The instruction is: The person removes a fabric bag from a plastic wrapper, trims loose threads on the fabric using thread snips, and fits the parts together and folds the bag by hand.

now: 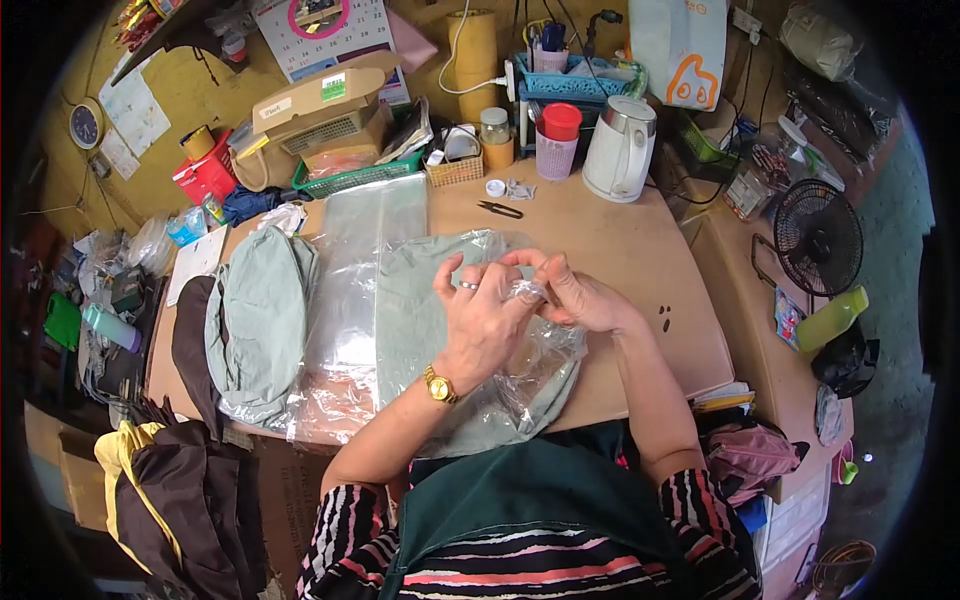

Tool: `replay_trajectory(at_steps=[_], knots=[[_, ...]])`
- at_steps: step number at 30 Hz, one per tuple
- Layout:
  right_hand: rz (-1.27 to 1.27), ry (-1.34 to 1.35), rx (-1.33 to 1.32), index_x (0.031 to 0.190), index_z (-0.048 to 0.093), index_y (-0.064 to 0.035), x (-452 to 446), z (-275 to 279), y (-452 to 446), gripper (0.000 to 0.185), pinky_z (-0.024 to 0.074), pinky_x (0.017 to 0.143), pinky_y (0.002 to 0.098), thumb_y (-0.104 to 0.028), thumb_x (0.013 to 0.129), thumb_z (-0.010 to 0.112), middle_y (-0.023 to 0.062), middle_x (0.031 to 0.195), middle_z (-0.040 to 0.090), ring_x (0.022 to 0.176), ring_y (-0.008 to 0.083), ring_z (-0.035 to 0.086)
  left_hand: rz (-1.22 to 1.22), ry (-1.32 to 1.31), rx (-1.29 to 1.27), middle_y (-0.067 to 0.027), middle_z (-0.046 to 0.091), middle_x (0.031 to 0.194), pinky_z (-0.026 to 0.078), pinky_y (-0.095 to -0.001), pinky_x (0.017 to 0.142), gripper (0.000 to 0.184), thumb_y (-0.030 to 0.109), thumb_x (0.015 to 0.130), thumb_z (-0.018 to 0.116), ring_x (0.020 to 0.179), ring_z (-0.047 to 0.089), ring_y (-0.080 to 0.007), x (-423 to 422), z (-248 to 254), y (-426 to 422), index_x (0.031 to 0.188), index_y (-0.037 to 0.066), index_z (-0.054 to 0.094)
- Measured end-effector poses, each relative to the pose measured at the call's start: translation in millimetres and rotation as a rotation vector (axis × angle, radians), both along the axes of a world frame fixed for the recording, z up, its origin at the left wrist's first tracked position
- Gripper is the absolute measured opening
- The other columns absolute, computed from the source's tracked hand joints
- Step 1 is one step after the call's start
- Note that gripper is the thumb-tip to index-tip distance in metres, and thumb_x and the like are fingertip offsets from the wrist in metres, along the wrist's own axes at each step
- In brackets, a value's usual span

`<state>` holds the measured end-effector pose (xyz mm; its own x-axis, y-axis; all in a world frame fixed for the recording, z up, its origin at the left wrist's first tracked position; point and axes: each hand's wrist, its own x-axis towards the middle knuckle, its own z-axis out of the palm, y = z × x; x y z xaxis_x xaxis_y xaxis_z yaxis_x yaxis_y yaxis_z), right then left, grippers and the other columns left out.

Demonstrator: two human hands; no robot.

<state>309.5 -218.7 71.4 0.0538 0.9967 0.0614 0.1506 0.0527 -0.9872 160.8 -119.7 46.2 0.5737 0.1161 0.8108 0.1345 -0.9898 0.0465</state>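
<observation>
A folded pale green fabric item (408,290) lies on the table inside a clear plastic bag (535,372). My left hand (482,315), with a ring and a gold watch, is closed on a gathered bunch of the bag's plastic. Close against it, my right hand (583,297) pinches the same bunch between thumb and fingers. The exact finger contact is partly hidden where the hands meet. Left of them is a flat stack of clear plastic bags (345,290), and beyond it a second pale green fabric bundle (262,320).
Small black scissors (500,209) lie beyond my hands. At the table's back stand a white electric kettle (620,150), a pink cup with a red lid (558,140) and a green basket (360,175). A black fan (818,238) is at the right. Dark brown fabric (190,490) hangs at the left.
</observation>
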Motion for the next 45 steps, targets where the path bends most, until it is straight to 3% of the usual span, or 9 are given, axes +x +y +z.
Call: replay_trajectory(at_steps=[3, 11, 15, 18, 20, 27, 34, 41, 45], knots=[[0.056, 0.089, -0.057, 0.132, 0.041, -0.0031, 5.6, -9.7, 2.5, 0.103, 0.0203, 0.045, 0.0194, -0.086, 0.077, 0.017, -0.0053, 0.065, 0.045, 0.05, 0.0025, 0.029, -0.097, -0.109, -0.062, -0.0017, 0.058, 0.091, 0.025, -0.0504, 0.104, 0.02, 0.01, 0.068, 0.073, 0.094, 0.054, -0.022, 2.5, -3.6, 2.8, 0.084, 0.021, 0.069], [-0.497, 0.479, 0.174, 0.119, 0.047, -0.0003, 0.9, -2.4, -6.0, 0.035, 0.0478, 0.052, 0.0252, -0.003, 0.088, 0.065, 0.006, 0.072, 0.062, 0.054, 0.0094, 0.053, -0.283, -0.073, -0.483, -0.0146, 0.052, 0.125, 0.024, -0.047, 0.106, 0.007, 0.012, 0.075, 0.072, 0.118, 0.046, -0.0338, -20.0, 8.2, -8.2, 0.079, 0.009, 0.067], [-0.386, 0.875, 0.33, 0.113, 0.053, -0.001, 13.0, -27.9, -10.6, 0.026, 0.0459, 0.052, 0.0262, 0.0, 0.089, 0.061, 0.0039, 0.072, 0.06, 0.053, 0.0111, 0.052, -0.566, -0.009, -1.003, -0.0166, 0.051, 0.123, 0.025, -0.0442, 0.105, 0.008, 0.012, 0.077, 0.072, 0.117, 0.045, -0.0319, -40.5, -2.5, 4.3, 0.081, 0.006, 0.067], [-0.307, 0.606, 0.463, 0.103, 0.059, -0.0006, -8.2, -15.9, -13.2, 0.016, 0.0438, 0.051, 0.0266, -0.001, 0.088, 0.064, 0.0023, 0.07, 0.059, 0.053, 0.011, 0.05, -0.427, 0.12, -0.996, -0.0144, 0.049, 0.126, 0.028, -0.041, 0.103, 0.011, 0.013, 0.084, 0.068, 0.12, 0.041, -0.0259, -51.6, 14.8, 2.7, 0.078, 0.005, 0.064], [-0.24, -0.729, 0.627, 0.096, 0.062, -0.0001, -38.8, 10.4, -19.3, 0.01, 0.0417, 0.051, 0.0244, -0.002, 0.087, 0.066, 0.0013, 0.07, 0.058, 0.055, 0.0071, 0.049, -0.208, 0.137, -0.599, -0.0136, 0.049, 0.124, 0.042, -0.0364, 0.09, 0.01, 0.013, 0.086, 0.068, 0.104, 0.052, -0.0214, -57.4, 38.8, -7.4, 0.087, 0.003, 0.065], [-0.502, 0.282, 0.472, 0.091, 0.06, 0.0014, -64.4, -33.7, -6.4, 0.006, 0.0424, 0.054, 0.0201, -0.004, 0.091, 0.064, 0.0006, 0.076, 0.061, 0.062, 0.0028, 0.051, -0.438, -0.138, -0.965, -0.0079, 0.059, 0.09, 0.045, -0.0235, 0.052, 0.04, 0.009, 0.081, 0.075, 0.061, 0.056, -0.0111, -19.0, -3.2, -30.5, 0.118, 0.0, 0.061], [-0.598, 0.076, 0.526, 0.095, 0.06, 0.0021, -52.8, -26.2, -21.2, 0.005, 0.0463, 0.058, 0.0236, -0.002, 0.092, 0.06, 0.0049, 0.082, 0.061, 0.065, 0.0089, 0.057, -0.452, -0.149, -1.181, -0.0047, 0.057, 0.075, 0.048, -0.0219, 0.057, 0.016, 0.004, 0.085, 0.07, 0.062, 0.057, -0.0079, -13.1, -21.0, -27.6, 0.099, -0.003, 0.071], [-0.404, -0.969, 0.206, 0.091, 0.065, -0.0022, -28.8, 8.2, -57.8, 0.01, 0.0479, 0.069, 0.0364, -0.003, 0.081, 0.065, 0.012, 0.095, 0.06, 0.079, 0.0268, 0.058, -0.491, -0.171, -1.296, -0.0029, 0.057, 0.075, 0.049, -0.0227, 0.056, 0.01, 0.003, 0.085, 0.07, 0.065, 0.061, -0.0081, -16.1, -14.0, -13.1, 0.094, -0.002, 0.071], [-0.482, -1.242, 0.518, 0.084, 0.063, -0.0029, -46.2, 21.3, -57.2, 0.004, 0.0493, 0.068, 0.0351, -0.004, 0.082, 0.066, 0.0111, 0.095, 0.062, 0.076, 0.0249, 0.06, -0.262, -0.001, -0.745, -0.0062, 0.055, 0.068, 0.047, -0.0247, 0.052, 0.013, 0.002, 0.078, 0.072, 0.059, 0.06, -0.0112, -17.5, 1.6, -19.7, 0.091, 0.0, 0.072]])
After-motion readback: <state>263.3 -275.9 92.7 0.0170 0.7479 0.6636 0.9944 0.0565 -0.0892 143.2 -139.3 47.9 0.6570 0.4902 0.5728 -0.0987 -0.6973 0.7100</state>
